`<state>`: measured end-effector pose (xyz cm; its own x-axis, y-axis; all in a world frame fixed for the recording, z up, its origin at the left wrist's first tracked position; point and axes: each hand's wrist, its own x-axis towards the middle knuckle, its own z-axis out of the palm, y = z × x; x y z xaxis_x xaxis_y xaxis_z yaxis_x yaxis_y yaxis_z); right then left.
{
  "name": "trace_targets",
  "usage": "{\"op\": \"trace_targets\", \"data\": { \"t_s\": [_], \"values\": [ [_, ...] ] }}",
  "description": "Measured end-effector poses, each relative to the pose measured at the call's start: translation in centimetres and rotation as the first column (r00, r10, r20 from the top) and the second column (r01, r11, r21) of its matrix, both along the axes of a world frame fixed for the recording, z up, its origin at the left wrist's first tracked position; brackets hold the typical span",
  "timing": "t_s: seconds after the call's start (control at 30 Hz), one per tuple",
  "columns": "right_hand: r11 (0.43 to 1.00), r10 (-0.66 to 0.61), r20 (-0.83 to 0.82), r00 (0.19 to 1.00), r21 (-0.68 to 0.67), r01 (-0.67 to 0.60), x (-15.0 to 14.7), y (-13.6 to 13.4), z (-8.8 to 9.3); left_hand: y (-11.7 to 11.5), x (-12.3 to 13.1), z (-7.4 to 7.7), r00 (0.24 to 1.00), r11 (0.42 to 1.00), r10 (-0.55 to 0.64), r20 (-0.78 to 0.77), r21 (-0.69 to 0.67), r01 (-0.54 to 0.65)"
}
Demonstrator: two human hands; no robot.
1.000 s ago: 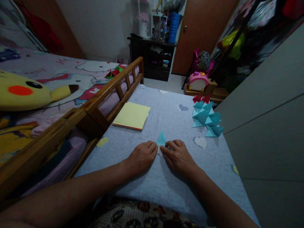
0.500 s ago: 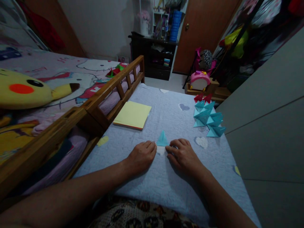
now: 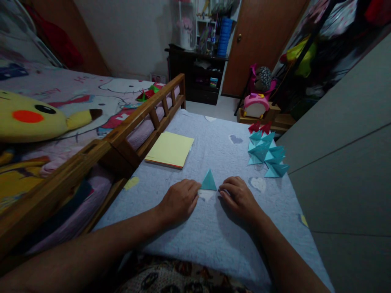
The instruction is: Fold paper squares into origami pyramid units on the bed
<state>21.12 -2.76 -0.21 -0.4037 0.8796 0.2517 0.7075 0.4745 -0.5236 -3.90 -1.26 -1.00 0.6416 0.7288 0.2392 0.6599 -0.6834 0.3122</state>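
Observation:
A small folded paper triangle, light blue, lies on the patterned cloth with its tip pointing away from me. My left hand rests on the cloth, fingers together, its fingertips closed at the triangle's left corner. Just off the right corner is my right hand, its fingers loosely bent and the thumb apart, with nothing visible in it. Beyond my left hand sits a stack of square paper, yellow on top. Several folded blue paper pieces stand at the right, with red folded pieces behind them.
A wooden bed rail runs along the left side, with a yellow plush toy on the bed beyond it. A pale cabinet panel borders the right. Past the far edge are a pink toy case and a dark shelf unit.
The triangle's centre line and flaps showed before; now a smoother face is up. My right hand has come slightly away from its right corner, while my left stays at the left corner.

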Motion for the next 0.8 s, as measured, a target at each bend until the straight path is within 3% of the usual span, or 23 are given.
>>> {"op": "trace_targets", "data": {
  "t_s": [0.1, 0.2, 0.37, 0.6, 0.7, 0.8],
  "values": [
    [0.995, -0.076, -0.032, 0.997, 0.062, 0.078, -0.7, 0.3, -0.8, 1.2, 0.1, 0.6, 0.977, 0.969, 0.135, 0.166, -0.229, -0.095],
    [0.995, -0.076, -0.030, 0.997, 0.066, 0.078, -1.4, 0.3, -1.2, 2.4, 0.6, 0.9, 0.969, 0.948, 0.142, 0.201, -0.309, -0.075],
    [0.998, -0.010, -0.064, 0.998, 0.054, 0.014, -1.6, 0.3, -1.2, 2.6, 1.5, 0.4, 0.973, 0.968, 0.053, 0.226, -0.249, 0.005],
    [0.996, -0.036, -0.093, 0.995, 0.074, 0.043, -1.7, 0.2, -1.3, 2.1, 1.8, -0.1, 0.972, 0.995, -0.067, 0.225, -0.063, 0.083],
    [0.995, -0.036, -0.091, 0.995, 0.085, 0.043, -1.7, 0.1, -1.3, 2.0, 1.6, -0.1, 0.967, 0.987, -0.115, 0.229, -0.080, 0.137],
    [0.998, -0.003, -0.067, 0.998, 0.061, 0.008, -1.6, 0.0, -1.2, 2.1, 1.5, 0.2, 0.959, 0.984, -0.016, 0.283, -0.166, 0.066]
  ]
}}
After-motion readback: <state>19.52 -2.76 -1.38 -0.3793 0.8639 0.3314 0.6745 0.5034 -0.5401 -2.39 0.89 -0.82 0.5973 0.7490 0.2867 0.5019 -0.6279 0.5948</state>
